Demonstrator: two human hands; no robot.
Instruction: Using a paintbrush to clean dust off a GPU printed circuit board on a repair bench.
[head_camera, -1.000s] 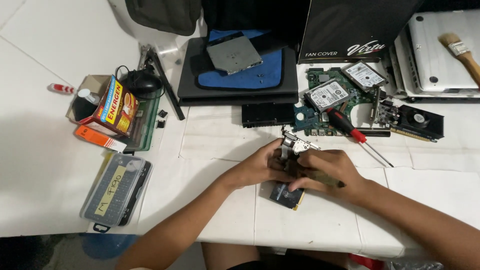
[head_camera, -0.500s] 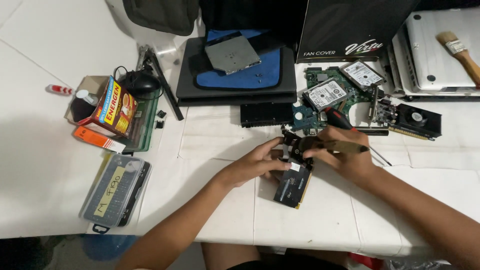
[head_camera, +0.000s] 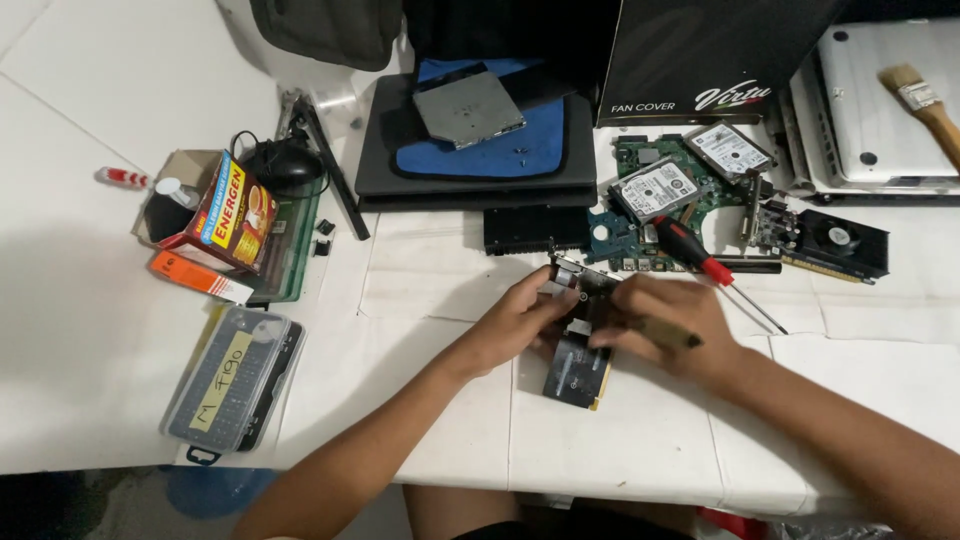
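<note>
A small dark expansion card (head_camera: 577, 368) with a metal bracket at its far end lies on the white table (head_camera: 440, 300), just in front of me. My left hand (head_camera: 520, 322) grips its left side near the bracket. My right hand (head_camera: 668, 322) rests on the card's right side and holds a thin olive-handled tool, likely a screwdriver (head_camera: 668, 335), lying across the fingers. The fingers of both hands hide the upper part of the card.
A red-handled screwdriver (head_camera: 700, 262), a green circuit board with two hard drives (head_camera: 655, 188), a fan card (head_camera: 835, 243), a closed black laptop with a blue cloth (head_camera: 470, 150), a bit case (head_camera: 235, 385), cartons (head_camera: 232, 212), a mouse (head_camera: 282, 160) and a brush (head_camera: 925, 105) surround me.
The card was tipped up between my hands half a second ago; it now lies lower and flatter on the table. Both hands have stayed on it.
</note>
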